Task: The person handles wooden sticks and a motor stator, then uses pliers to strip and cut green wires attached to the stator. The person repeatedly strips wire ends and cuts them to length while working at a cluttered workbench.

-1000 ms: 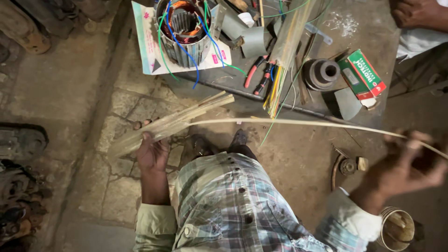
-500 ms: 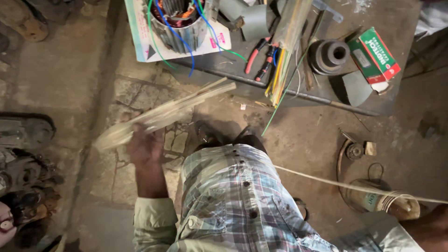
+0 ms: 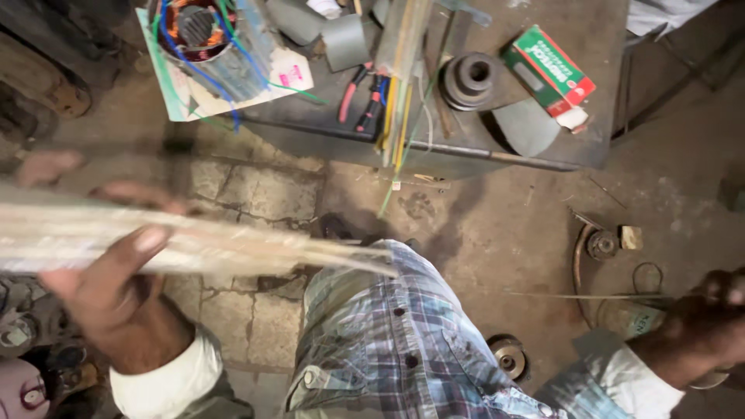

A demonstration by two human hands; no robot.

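My left hand (image 3: 109, 287) grips a bundle of pale thin strips (image 3: 194, 240), held flat across the left of the view and blurred by motion. My right hand (image 3: 710, 318) is at the lower right, fingers closed on the end of one thin pale strip (image 3: 574, 296) that runs leftward from it toward my checked shirt (image 3: 388, 341). Both sleeves have white cuffs.
A dark metal table (image 3: 434, 147) stands ahead with a wound motor stator (image 3: 194, 27), red-handled pliers (image 3: 361, 97), long yellow and green strips (image 3: 400, 85), a stepped metal pulley (image 3: 469, 77) and a green and red box (image 3: 547, 70). Small round metal parts (image 3: 601, 243) lie on the floor.
The bundle in my left hand has swung closer and lower left, lying more level. My right hand, out of view half a second ago, is back at the lower right with the single strip.
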